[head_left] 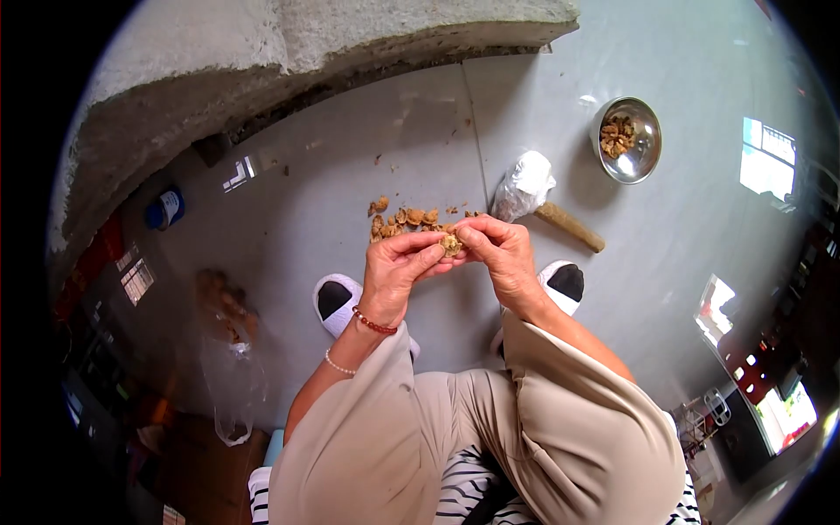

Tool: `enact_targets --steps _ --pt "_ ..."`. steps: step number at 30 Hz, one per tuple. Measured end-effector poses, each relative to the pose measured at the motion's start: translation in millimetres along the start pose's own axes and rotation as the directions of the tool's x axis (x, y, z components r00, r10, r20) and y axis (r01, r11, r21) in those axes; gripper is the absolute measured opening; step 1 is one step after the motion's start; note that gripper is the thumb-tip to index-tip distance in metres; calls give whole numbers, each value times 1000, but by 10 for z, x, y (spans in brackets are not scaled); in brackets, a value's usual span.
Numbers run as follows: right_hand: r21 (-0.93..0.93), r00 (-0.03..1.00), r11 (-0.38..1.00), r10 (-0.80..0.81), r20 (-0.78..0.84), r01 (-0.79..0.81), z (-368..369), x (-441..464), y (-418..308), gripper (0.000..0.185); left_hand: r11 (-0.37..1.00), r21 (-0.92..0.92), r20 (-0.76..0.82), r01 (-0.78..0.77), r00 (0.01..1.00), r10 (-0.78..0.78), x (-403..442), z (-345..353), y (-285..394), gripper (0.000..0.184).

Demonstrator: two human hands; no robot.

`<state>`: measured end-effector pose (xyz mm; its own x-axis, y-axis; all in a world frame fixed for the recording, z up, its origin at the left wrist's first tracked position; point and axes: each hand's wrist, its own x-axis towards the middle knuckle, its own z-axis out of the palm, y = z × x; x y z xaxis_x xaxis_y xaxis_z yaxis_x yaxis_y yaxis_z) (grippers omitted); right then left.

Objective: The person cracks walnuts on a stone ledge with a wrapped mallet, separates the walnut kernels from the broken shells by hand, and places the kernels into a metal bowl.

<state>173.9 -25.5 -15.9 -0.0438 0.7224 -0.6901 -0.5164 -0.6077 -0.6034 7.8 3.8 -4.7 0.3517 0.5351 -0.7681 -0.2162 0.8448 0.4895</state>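
My left hand (398,267) and my right hand (503,258) meet in front of my knees, fingertips pinched round a small pale walnut piece (451,245). Just beyond them, broken brown walnut shells (411,216) lie in a loose pile on the grey floor, partly hidden by my fingers. To the right of the pile rests a hammer (569,226), its head wrapped in white plastic and its wooden handle pointing down to the right. Farther right, a metal bowl (648,144) holds several walnut kernels (616,136).
A rough concrete slab (201,70) spans the upper left. At the left are a blue container (166,208) and a clear plastic bag (232,376) with brown walnuts (226,302). White slippers (339,302) are on my feet. A metal rack (704,416) stands lower right.
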Motion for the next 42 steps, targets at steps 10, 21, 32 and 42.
enact_targets --steps 10,21,32,42 --pt "103 997 992 73 -5 -73 -17 25 39 22 986 72 19 -153 988 152 22 4 -56 21" --pt "-191 979 961 -196 49 202 -5 22 -60 14 971 116 52 -208 978 203 13 1 -35 21" --pt "-680 804 498 -546 237 538 34 -107 -208 22 977 96 43 -191 981 188 11 -9 -21 21" --pt "-695 729 407 -638 248 592 52 -66 -117 22 952 158 54 -263 965 258 14 3 -23 22"
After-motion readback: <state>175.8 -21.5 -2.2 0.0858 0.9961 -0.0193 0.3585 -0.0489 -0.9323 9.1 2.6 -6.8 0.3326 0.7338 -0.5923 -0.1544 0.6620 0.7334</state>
